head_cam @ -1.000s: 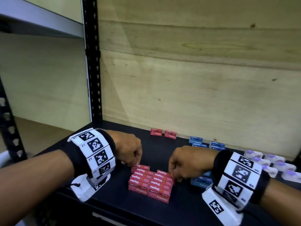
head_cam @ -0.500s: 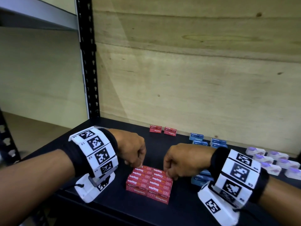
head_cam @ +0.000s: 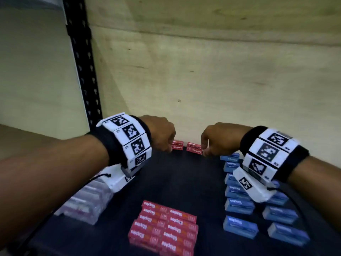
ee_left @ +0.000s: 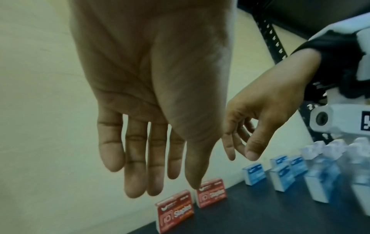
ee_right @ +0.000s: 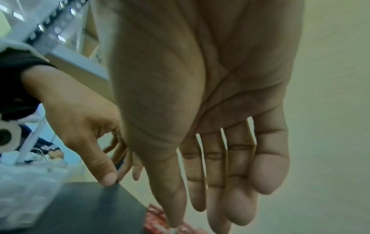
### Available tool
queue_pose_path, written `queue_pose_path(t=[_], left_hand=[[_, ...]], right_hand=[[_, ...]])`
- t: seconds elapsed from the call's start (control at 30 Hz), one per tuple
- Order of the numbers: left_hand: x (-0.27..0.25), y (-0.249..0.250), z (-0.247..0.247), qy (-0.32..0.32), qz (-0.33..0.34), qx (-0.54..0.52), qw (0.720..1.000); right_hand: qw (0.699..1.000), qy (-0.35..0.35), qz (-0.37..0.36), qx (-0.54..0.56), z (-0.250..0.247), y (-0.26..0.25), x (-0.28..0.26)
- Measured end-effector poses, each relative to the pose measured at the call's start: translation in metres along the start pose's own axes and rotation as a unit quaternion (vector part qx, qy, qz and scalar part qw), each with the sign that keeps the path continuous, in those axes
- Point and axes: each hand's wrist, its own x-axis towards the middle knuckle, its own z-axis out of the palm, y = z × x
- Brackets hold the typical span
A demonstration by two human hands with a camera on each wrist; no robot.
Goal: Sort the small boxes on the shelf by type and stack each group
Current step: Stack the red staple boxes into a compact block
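Note:
Two loose red staple boxes stand at the back of the black shelf, the left red box and the right red box. My left hand hovers just above the left one, fingers straight, holding nothing. My right hand hangs over the right box with fingers extended, thumb tip close to it, nothing gripped. A neat red stack sits at the front middle. Blue boxes lie in rows on the right.
Clear plastic boxes are stacked at the front left under my left forearm. A plywood back wall stands right behind the two red boxes. A black perforated upright rises at the left rear corner.
Both hands left the red stack at the front and reached to the two red boxes at the back wall. The head view has tilted down and moved closer.

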Motion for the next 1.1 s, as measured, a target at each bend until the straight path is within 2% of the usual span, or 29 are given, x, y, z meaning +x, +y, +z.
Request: queue_pose_path(t=[0.17,0.4,0.53,0.77,0.9,1.1], left_hand=[[0.047,-0.007,-0.004,-0.002,-0.012,0.025,1.0],[0.092,-0.01,0.01,-0.032,-0.001,0.024,0.999],[0.101,-0.007,0.016,-0.019,0.013,0.022,0.999],[0.084,-0.011,0.011,-0.036,0.035,0.015,0.999],[0.054,-0.005,0.004,-0.076,0.046,-0.004,0.996],[0.001,0.001,0.005,-0.096,0.044,0.0,0.994]], right_hand=[[0.998,-0.01,0.036,-0.048,-0.004,0.018,0.036],[0.997,-0.053,0.016,-0.048,0.006,0.017,0.066],[0.996,-0.069,0.007,-0.06,0.01,0.011,0.071],[0.997,-0.061,-0.012,-0.049,0.008,0.006,0.062],[0.997,-0.07,-0.016,-0.009,0.004,0.001,0.039],[0.993,-0.086,-0.039,0.075,0.009,-0.011,-0.003]])
